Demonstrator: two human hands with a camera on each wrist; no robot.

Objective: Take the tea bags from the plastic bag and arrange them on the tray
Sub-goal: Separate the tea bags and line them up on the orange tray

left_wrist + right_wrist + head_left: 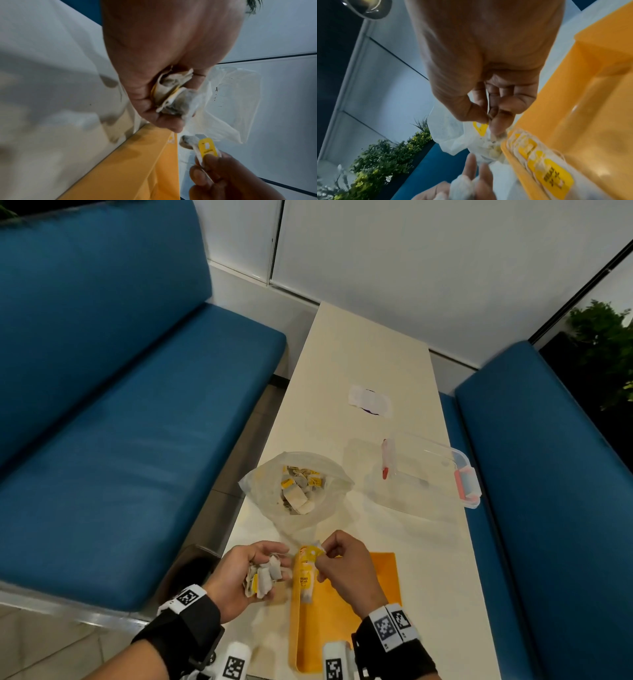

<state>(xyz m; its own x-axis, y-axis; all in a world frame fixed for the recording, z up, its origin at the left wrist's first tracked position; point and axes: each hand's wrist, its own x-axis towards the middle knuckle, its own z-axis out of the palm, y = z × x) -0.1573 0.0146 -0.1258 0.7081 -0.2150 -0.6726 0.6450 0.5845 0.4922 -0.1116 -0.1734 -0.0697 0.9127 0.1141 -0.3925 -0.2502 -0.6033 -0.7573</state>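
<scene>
My left hand (pixel 270 571) grips a bundle of several tea bags (pixel 173 92) just left of the orange tray (pixel 346 618). My right hand (pixel 320 558) pinches one tea bag (pixel 310 553) by its yellow tag (pixel 207 147) above the tray's far left corner. A short row of tea bags with yellow tags (pixel 544 169) lies along the tray's left edge. Beyond the hands the clear plastic bag (pixel 298 491) stands open on the table, with several more tea bags inside.
A clear lidded plastic box (pixel 431 470) with red clips sits at the right side of the narrow cream table (pixel 359 354). A white paper scrap (pixel 370 400) lies farther back. Blue benches (pixel 120 440) flank the table on both sides.
</scene>
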